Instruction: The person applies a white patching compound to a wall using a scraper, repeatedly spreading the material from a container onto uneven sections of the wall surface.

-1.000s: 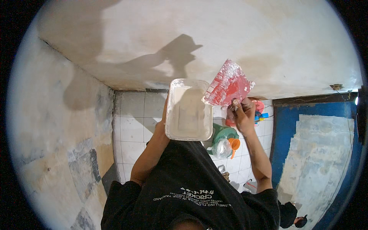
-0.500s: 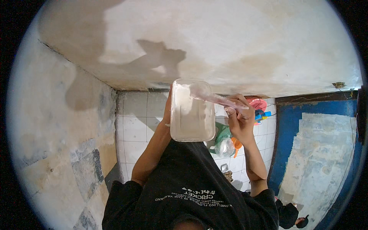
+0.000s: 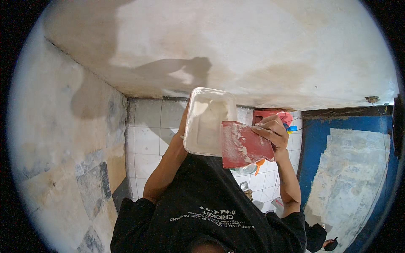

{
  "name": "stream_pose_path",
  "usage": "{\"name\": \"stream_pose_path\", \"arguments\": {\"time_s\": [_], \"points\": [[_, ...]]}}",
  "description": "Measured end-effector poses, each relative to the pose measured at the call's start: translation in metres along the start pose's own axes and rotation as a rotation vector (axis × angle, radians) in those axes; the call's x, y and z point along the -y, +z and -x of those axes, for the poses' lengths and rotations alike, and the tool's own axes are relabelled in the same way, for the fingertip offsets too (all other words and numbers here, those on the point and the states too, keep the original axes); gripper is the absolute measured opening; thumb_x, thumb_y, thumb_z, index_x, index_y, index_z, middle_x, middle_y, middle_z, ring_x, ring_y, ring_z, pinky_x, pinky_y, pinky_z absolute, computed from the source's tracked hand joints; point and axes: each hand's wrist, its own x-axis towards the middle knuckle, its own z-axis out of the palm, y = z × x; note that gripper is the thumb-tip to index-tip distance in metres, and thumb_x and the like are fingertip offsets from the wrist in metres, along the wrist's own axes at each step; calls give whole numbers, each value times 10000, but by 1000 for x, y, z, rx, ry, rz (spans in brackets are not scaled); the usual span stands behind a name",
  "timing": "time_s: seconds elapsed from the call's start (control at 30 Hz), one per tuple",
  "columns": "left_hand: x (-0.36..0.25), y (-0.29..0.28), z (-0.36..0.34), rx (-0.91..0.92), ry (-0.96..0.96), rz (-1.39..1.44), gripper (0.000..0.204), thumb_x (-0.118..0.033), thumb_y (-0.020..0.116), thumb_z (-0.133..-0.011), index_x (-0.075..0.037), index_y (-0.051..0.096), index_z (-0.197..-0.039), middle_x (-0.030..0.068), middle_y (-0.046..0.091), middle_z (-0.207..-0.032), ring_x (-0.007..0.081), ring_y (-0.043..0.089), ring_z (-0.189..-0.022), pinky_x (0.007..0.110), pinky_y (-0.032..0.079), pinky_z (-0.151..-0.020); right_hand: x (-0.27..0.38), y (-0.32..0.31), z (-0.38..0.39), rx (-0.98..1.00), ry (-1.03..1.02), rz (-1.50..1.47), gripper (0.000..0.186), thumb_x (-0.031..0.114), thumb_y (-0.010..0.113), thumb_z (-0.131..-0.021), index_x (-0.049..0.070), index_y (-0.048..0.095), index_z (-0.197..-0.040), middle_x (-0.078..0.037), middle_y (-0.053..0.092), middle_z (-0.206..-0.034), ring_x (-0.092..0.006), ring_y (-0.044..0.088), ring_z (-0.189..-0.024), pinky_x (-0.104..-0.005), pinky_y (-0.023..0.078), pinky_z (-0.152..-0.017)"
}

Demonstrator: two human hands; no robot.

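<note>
My left hand (image 3: 184, 125) holds up a white rectangular plastic tub (image 3: 209, 120) from beneath; the tub hides most of the hand. The inside of the tub is smeared with white paste. My right hand (image 3: 274, 133) grips a flat red scraper (image 3: 241, 145) by its right edge. White paste streaks the blade, which lies across the tub's lower right corner. Both forearms rise from my black shirt at the bottom of the view.
A patchy plastered surface (image 3: 236, 50) fills the top, and a stained grey wall (image 3: 63, 147) runs down the left. White tiles (image 3: 145, 139) lie beyond the tub. A blue panel with grey patches (image 3: 350, 168) stands at the right. Red and green plastic items (image 3: 274, 114) sit behind my right hand.
The scraper was raised at the tub's upper right, then went edge-on into the tub. Now it lies flat at the tub's lower right corner. The tub shifted slightly right.
</note>
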Motion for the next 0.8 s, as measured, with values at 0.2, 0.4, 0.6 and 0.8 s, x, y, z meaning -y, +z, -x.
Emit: {"name": "stream_pose_path", "arguments": {"time_s": [0.2,0.4,0.6,0.8], "points": [[-8,2,3,-74,62,-30,601,-544,414,-936,-60,498,-1282,128,596,-1152,248,617,-991,411,550,-833,-3,-14,2,-16,-12,14,376,203,705,-584,26,723,-915,-74,639,-843,-258,589,-777,-347,486,-664],[-16,16,4,-94,76,-84,687,-633,374,-928,-62,487,-1292,145,596,-1143,272,622,-985,441,553,-825,1,-30,-5,-67,32,84,222,112,721,-647,10,712,-843,-69,631,-798,-240,608,-771,-323,486,-664],[-11,30,2,-91,59,-127,758,-687,360,-903,-49,478,-1295,173,592,-1148,302,622,-985,481,549,-816,12,-29,-39,-79,402,-15,88,70,601,-860,-8,644,-862,-110,627,-757,-201,548,-621,-304,435,-588],[-5,10,-6,-8,10,-132,816,-734,296,-895,-46,488,-1292,159,610,-1111,294,636,-960,506,553,-798,22,-17,-69,123,457,-6,115,25,640,-816,-27,551,-764,-144,450,-613,-272,392,-500,-340,349,-497]]}}
